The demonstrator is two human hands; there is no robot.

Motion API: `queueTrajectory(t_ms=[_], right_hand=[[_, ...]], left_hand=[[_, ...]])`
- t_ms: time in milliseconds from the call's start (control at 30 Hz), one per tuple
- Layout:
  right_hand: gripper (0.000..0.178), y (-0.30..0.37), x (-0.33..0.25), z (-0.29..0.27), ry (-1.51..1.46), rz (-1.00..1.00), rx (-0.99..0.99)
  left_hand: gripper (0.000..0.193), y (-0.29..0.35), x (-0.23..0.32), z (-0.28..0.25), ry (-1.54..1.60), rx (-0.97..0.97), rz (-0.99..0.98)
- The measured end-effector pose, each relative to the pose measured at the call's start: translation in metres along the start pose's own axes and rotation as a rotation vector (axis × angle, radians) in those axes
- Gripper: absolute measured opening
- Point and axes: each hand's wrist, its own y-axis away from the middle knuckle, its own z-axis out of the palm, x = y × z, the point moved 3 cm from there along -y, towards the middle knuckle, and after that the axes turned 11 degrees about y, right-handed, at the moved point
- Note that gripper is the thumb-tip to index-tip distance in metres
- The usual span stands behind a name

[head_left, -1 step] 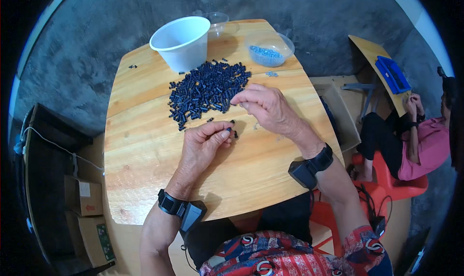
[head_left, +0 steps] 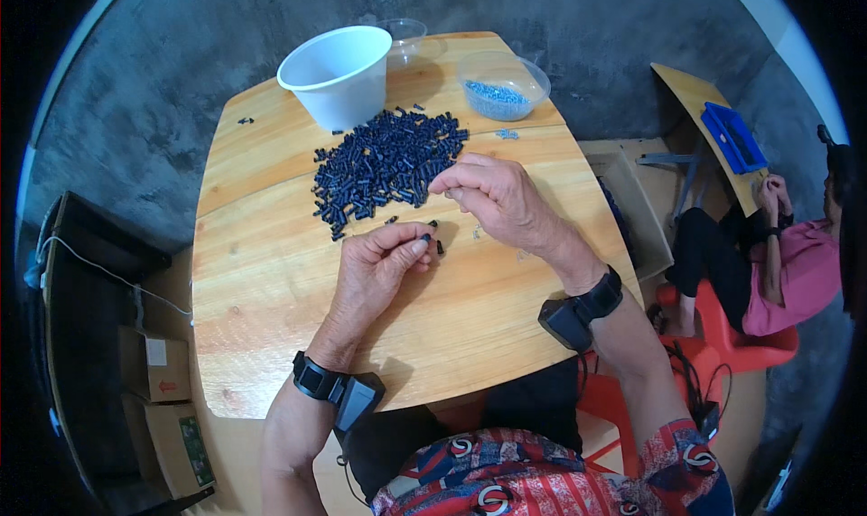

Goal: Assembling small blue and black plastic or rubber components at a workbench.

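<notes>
My left hand [head_left: 377, 256] is closed in a pinch on a small black cylindrical part [head_left: 425, 238], just in front of the pile. Close to its fingertips, a few more loose black parts [head_left: 440, 247] lie on the wood. My right hand [head_left: 495, 195] hovers at the pile's near right edge, thumb and fingers pressed together. Whatever lies between those fingertips, if anything, is too small to make out. The pile of small black parts [head_left: 384, 168] covers the middle of the wooden table [head_left: 271, 308].
A white tub [head_left: 341, 96] stands behind the pile, beside a clear bowl [head_left: 405, 46]. Another clear bowl [head_left: 501, 101] holds small silvery-blue pieces, with several loose pieces [head_left: 508, 134] nearby. At right, another person [head_left: 790, 277] sits near a blue tray [head_left: 736, 137]; cardboard boxes [head_left: 167, 367] stand left.
The view has shifted slightly. A dark bit seen at my right fingertips before no longer shows. My left hand stays nearly in place with the black part.
</notes>
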Motion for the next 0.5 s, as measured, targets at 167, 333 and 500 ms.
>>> queueTrajectory(t_ms=[167,333,500], right_hand=[[0.012,0.003,-0.003,0.009,-0.205,0.151,-0.119],[0.010,0.007,-0.002,0.022,-0.612,0.376,-0.267],[0.011,0.007,0.001,0.025,-0.675,0.439,-0.285]], left_hand=[[0.017,-0.002,-0.001,-0.006,0.013,0.043,0.046],[0.015,-0.001,0.004,-0.008,0.090,0.070,0.005],[0.015,-0.001,0.003,-0.008,0.159,0.056,-0.015]])
